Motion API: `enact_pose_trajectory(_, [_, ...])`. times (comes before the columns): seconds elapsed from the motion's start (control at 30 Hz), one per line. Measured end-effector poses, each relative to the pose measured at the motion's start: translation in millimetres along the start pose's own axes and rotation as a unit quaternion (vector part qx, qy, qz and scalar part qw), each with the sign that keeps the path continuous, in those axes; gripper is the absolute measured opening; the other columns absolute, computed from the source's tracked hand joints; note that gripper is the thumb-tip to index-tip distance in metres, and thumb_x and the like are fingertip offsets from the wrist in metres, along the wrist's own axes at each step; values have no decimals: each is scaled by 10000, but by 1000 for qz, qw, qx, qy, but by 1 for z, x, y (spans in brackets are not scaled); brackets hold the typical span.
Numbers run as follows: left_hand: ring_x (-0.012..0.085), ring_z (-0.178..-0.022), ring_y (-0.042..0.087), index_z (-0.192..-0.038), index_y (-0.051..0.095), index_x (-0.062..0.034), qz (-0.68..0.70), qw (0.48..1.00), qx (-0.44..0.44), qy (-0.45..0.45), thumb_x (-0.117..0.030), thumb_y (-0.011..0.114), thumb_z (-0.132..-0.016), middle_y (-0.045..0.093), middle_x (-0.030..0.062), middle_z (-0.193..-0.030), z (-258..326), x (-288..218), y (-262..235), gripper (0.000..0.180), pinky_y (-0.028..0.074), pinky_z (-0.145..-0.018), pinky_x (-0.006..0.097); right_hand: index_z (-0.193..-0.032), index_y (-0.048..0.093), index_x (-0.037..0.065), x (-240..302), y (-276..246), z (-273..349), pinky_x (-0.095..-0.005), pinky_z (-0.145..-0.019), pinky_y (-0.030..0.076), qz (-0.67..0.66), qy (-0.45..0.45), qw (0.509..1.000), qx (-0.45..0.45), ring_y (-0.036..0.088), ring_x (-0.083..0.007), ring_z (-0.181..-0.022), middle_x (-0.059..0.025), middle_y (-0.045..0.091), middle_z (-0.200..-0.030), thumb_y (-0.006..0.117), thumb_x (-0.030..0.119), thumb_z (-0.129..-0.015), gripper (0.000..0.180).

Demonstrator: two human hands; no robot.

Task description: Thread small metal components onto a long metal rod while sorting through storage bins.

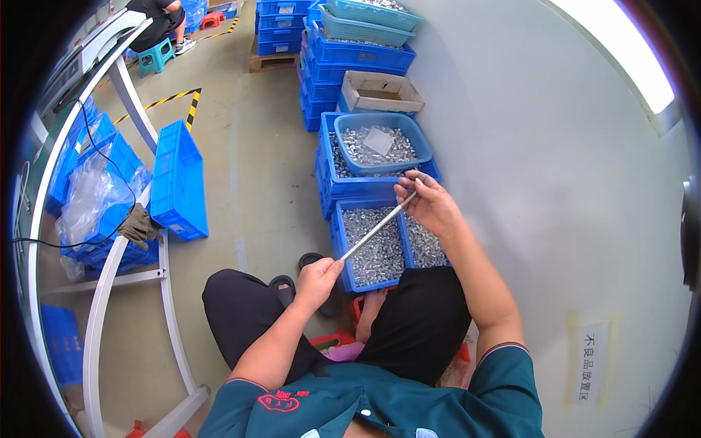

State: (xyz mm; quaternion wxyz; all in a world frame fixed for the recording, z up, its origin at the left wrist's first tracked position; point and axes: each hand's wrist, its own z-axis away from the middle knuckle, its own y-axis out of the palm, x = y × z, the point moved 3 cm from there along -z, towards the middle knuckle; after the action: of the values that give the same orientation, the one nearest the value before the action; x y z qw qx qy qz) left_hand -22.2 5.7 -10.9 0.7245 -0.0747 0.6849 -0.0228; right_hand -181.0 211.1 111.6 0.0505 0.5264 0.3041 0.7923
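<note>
My left hand (316,279) grips the near end of a thin metal rod (377,228). The rod slants up to the right, and my right hand (427,201) pinches its far end with the fingertips. Both hands hover above a blue crate (337,241) full of small silvery metal parts, which sits on the floor in front of my knees. Whether small parts are threaded on the rod is too fine to tell.
Beyond it stand more blue crates (326,179) and a round-cornered blue bin (422,139) of metal parts, with stacked crates (350,55) and a cardboard box (381,93) behind. A white wall is at the right. A white metal frame (98,292) with crates stands left; a person sits far back.
</note>
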Motion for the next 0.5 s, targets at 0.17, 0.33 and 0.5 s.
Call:
enact_pose_trajectory(0.17, [64,-506,344,-636,478,-7,72,997,-3,13,-248,534,-887,374,-4,-513,-2,0,4,353,308,-457,283,-1238,421,56,-7,22,2,-399,-896,440,85,-28,993,75,554,-283,-1056,-147,583,-1099,548,82,-857,402])
enact_pose_trajectory(0.33, [52,-518,335,-637,475,-6,76,997,-11,6,-239,534,-892,373,-24,-527,-2,-3,4,350,302,-460,266,-1289,368,33,-7,27,8,-376,-871,453,136,14,990,24,568,-251,-1020,-151,567,-1125,559,124,-861,478])
enact_pose_trajectory(0.5, [52,-518,335,-642,491,-11,75,997,15,-14,-244,536,-891,391,-34,-539,-7,1,14,344,304,-465,256,-1155,504,10,-2,-16,18,-285,-717,488,410,117,905,14,600,-148,-856,-81,606,-967,571,177,-860,346])
